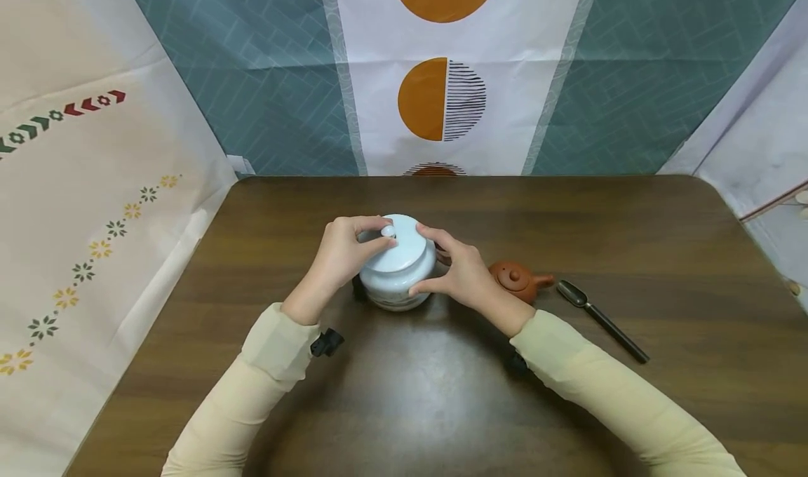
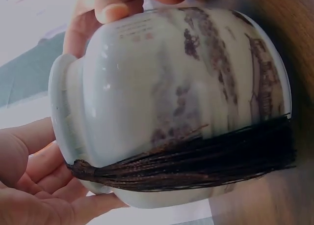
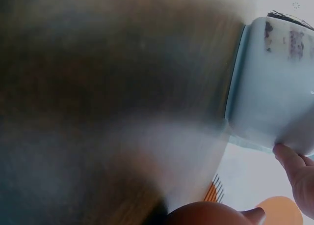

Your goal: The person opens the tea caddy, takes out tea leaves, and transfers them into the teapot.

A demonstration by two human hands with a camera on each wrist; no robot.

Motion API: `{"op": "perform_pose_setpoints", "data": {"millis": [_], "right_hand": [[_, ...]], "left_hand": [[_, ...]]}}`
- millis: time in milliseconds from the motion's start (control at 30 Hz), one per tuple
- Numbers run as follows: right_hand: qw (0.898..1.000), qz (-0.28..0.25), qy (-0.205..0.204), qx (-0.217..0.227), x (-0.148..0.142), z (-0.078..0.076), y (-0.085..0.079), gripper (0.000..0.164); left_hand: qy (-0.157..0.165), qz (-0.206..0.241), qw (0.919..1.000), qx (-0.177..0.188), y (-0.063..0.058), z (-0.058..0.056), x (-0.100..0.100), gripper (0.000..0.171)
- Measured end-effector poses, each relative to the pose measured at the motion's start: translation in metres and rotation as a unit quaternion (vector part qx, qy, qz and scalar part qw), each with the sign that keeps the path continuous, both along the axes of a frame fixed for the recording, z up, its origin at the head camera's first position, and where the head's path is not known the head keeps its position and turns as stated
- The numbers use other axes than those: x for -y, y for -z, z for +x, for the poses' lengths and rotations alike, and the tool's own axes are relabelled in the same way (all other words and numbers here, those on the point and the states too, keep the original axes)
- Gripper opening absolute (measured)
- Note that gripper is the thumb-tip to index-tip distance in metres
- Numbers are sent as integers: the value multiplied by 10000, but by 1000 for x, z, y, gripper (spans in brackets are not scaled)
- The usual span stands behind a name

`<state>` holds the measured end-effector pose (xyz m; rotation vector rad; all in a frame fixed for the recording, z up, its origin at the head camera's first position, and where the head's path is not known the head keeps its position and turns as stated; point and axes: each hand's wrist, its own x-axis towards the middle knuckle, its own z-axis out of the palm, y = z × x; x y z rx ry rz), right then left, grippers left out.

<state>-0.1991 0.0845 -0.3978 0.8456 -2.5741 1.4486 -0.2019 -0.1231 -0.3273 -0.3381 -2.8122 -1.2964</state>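
Observation:
A white lidded porcelain jar (image 1: pixel 394 291) stands on the table, with brown landscape painting on its side and a dark tassel (image 2: pixel 196 166) hanging from its neck. My left hand (image 1: pixel 341 249) pinches the round knob (image 1: pixel 388 231) of the lid (image 1: pixel 400 254) between thumb and forefinger. From the right side, my right hand (image 1: pixel 466 273) grips the jar, thumb at the front and forefinger up at the lid's edge. The right hand's other fingers are mostly hidden behind the jar in the head view.
A small reddish-brown clay teapot (image 1: pixel 514 283) sits just right of the jar, partly behind my right wrist. Beyond it lies a dark-handled tea scoop (image 1: pixel 602 320). The wooden table (image 1: pixel 404 393) meets a patterned cloth backdrop (image 1: pixel 284 77) at its far edge.

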Motion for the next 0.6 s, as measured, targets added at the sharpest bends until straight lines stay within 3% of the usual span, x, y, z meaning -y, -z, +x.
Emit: {"op": "perform_pose_setpoints", "data": {"millis": [433, 600], "right_hand": [[9995, 61, 8, -325, -1, -1, 1, 87], [9995, 159, -8, -289, -2, -2, 2, 87]], "left_hand": [[-100, 169, 9998, -86, 7, 4, -2, 32], [-53, 201, 9998, 37, 8, 1, -2, 31]]}}
